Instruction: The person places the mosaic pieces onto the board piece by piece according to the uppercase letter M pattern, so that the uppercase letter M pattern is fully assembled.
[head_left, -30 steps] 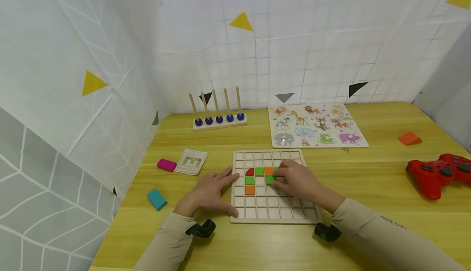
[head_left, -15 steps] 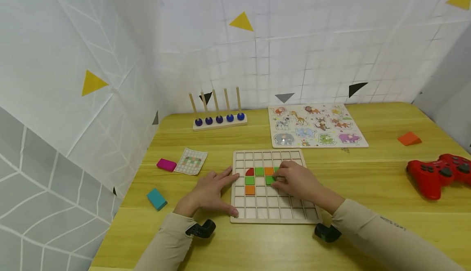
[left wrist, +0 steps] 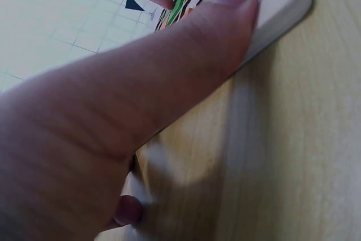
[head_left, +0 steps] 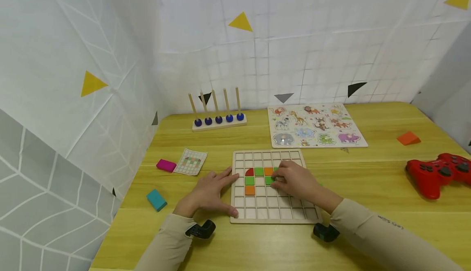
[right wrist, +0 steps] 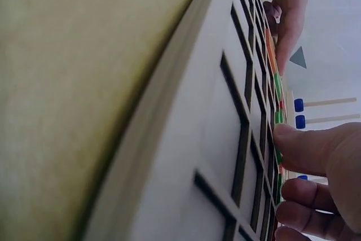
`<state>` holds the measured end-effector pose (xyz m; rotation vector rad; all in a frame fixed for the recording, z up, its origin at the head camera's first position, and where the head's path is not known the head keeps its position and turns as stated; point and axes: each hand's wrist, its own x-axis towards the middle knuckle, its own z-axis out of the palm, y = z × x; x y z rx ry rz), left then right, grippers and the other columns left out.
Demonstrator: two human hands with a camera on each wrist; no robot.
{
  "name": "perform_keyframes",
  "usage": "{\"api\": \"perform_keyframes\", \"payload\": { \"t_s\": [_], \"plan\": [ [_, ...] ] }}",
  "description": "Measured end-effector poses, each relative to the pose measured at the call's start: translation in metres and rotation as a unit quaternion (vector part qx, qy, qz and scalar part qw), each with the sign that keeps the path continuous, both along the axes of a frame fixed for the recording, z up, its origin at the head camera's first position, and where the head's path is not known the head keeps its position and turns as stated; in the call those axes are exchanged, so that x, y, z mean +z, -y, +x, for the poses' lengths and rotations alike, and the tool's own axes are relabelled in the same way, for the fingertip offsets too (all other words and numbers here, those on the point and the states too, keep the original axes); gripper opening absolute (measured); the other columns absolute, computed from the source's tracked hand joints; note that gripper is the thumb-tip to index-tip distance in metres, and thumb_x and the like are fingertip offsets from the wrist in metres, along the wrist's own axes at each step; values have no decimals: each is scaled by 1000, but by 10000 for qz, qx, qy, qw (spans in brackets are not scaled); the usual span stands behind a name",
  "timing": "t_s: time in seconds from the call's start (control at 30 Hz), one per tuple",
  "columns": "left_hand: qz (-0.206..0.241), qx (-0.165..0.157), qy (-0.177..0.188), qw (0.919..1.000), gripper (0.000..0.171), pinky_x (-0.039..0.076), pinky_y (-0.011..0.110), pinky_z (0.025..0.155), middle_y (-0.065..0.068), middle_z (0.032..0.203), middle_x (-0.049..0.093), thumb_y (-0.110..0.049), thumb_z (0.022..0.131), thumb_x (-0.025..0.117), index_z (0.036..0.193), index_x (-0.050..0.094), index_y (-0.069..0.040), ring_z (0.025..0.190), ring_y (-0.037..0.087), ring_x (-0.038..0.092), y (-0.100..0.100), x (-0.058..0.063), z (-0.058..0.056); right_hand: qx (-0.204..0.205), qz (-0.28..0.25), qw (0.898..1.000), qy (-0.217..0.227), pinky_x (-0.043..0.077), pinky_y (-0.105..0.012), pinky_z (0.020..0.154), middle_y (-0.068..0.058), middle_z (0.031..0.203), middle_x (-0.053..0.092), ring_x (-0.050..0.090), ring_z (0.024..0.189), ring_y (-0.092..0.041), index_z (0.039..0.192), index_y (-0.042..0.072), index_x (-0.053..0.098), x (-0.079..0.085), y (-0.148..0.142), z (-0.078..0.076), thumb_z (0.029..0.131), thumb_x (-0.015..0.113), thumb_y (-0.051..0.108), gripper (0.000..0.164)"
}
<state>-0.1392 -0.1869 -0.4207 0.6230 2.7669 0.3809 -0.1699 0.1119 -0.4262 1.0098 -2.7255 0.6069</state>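
Observation:
A wooden grid board lies on the table in the head view, with coloured tiles set in some of its cells. Among these are a red quarter-round tile, an orange tile and a green tile. My left hand rests on the board's left edge, fingers and thumb spread. With curled fingers my right hand pinches another green tile at its cell right of the middle; the hand hides part of that tile and the cells beneath it. In the right wrist view the thumb touches the tiles.
A pattern card, a magenta block and a teal block lie left. Behind stand a peg rack with blue beads and an animal puzzle. On the right are a red game controller and an orange block.
Almost nothing differs. The green tile under my right fingers sits slightly shifted; both hands keep their places, and the head view has drifted very slightly.

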Motion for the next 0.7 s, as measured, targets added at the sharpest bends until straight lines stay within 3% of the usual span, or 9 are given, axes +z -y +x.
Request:
{"api": "perform_keyframes", "payload": {
  "t_s": [0.17, 0.3, 0.4, 0.53, 0.7],
  "plan": [
    [23, -77, 45, 10000, 107, 36, 41, 89, -5, 166, 18, -75, 65, 74, 154, 31, -36, 108, 20, 41, -4, -1, -1, -205, -244, 9995, -35, 41, -22, 60, 0, 84, 63, 49, 71, -8, 95, 12, 77, 9, -21, 1, 84, 78, 22, 15],
    [-3, -126, 13, 9999, 107, 37, 44, 92, -4, 166, 19, -76, 65, 74, 155, 31, -36, 114, 23, 43, -5, -3, -3, -611, -482, 9969, 60, 43, -25, 61, -1, 84, 64, 52, 72, -11, 98, 9, 77, 19, -66, 2, 85, 77, 18, 15],
    [-23, -105, 1, 9999, 108, 38, 46, 93, -4, 166, 18, -76, 64, 74, 154, 31, -36, 118, 25, 43, -3, -4, -3, -803, -340, 9958, 296, 42, -24, 60, 2, 82, 62, 50, 71, -7, 97, 9, 77, 20, -102, 6, 85, 76, 16, 14],
    [-18, -50, 25, 10000, 108, 38, 47, 94, -5, 166, 18, -76, 63, 74, 154, 30, -37, 121, 26, 43, 0, -3, -2, -616, 75, 9955, 715, 40, -21, 59, 6, 84, 62, 46, 71, 1, 101, 10, 77, 13, -134, 16, 85, 77, 21, 19],
    [64, -13, 51, 10000, 109, 38, 45, 90, -5, 166, 20, -75, 63, 76, 154, 32, -36, 112, 24, 43, 1, -2, -1, -350, 147, 9932, 1098, 39, -20, 61, 6, 91, 62, 44, 73, 2, 109, 12, 75, 7, -139, 24, 87, 75, 30, 29]
  ]
}}
